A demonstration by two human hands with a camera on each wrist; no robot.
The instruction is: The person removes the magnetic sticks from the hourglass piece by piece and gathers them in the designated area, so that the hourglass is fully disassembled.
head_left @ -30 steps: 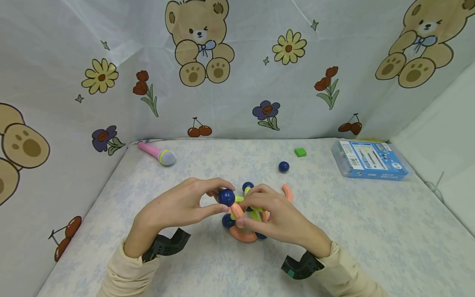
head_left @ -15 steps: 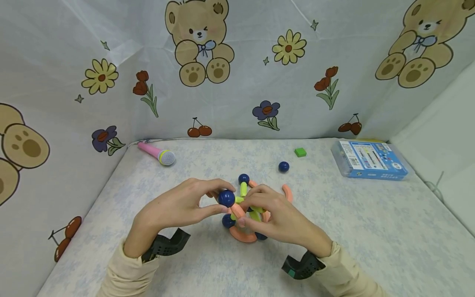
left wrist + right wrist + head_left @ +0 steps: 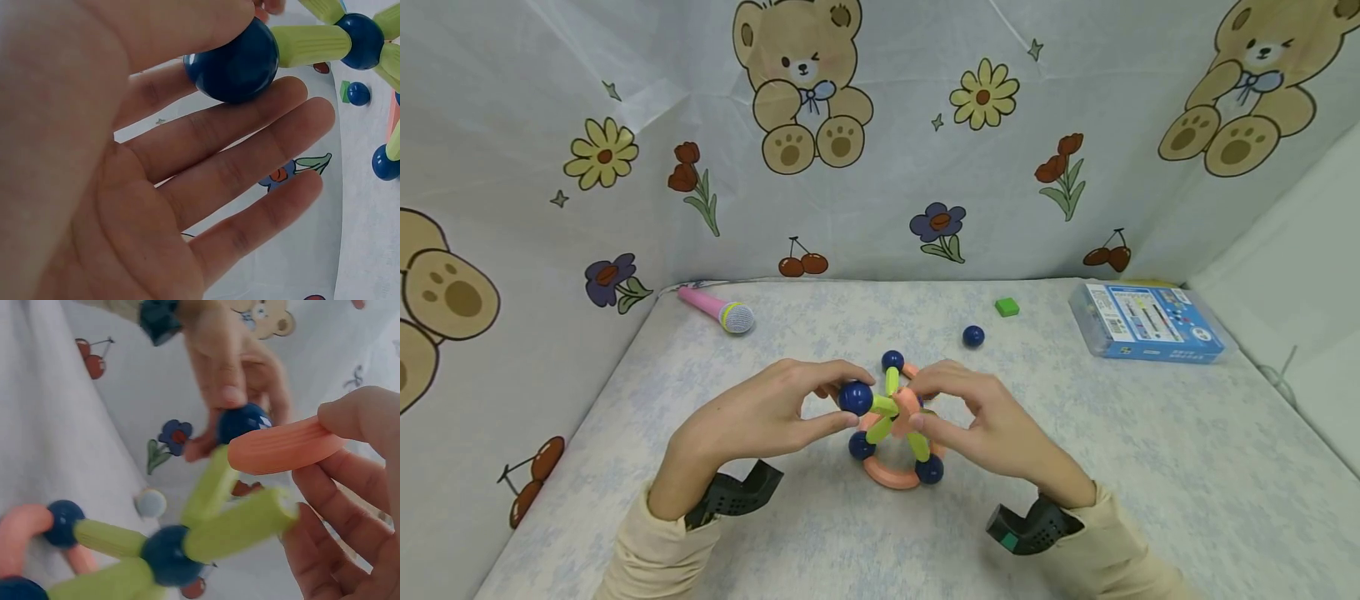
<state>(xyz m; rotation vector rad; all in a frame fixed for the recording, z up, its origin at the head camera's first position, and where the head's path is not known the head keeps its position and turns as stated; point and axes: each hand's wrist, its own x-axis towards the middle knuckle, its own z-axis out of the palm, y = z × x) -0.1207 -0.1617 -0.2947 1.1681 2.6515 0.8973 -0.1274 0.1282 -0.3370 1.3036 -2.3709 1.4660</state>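
Observation:
My left hand (image 3: 767, 408) pinches a dark blue ball (image 3: 855, 398) between thumb and fingers. That ball sits on the end of a yellow-green rod (image 3: 312, 45), part of a ball-and-rod building toy. Several yellow-green rods branch from a central blue ball (image 3: 172, 555) in it. Along its base, a curved orange rod (image 3: 891, 476) joins two blue balls. My right hand (image 3: 1000, 421) holds a separate curved orange rod (image 3: 284, 447) by one end, thumb against fingers. Seen from the head, this rod overlaps the middle of the structure; the right wrist view shows its free end near the pinched ball.
A loose blue ball (image 3: 973, 337) and a small green block (image 3: 1007, 307) lie behind the hands. The pink toy microphone (image 3: 718, 310) is at the back left. At the back right stands a blue-and-clear box (image 3: 1150, 323). A bear-print cloth (image 3: 880, 200) hangs behind the table.
My right hand has moved right with the orange rod, away from the pinched ball, and the rod has turned. Earlier, the structure's rear ball shifted slightly back. My left hand stays nearly still.

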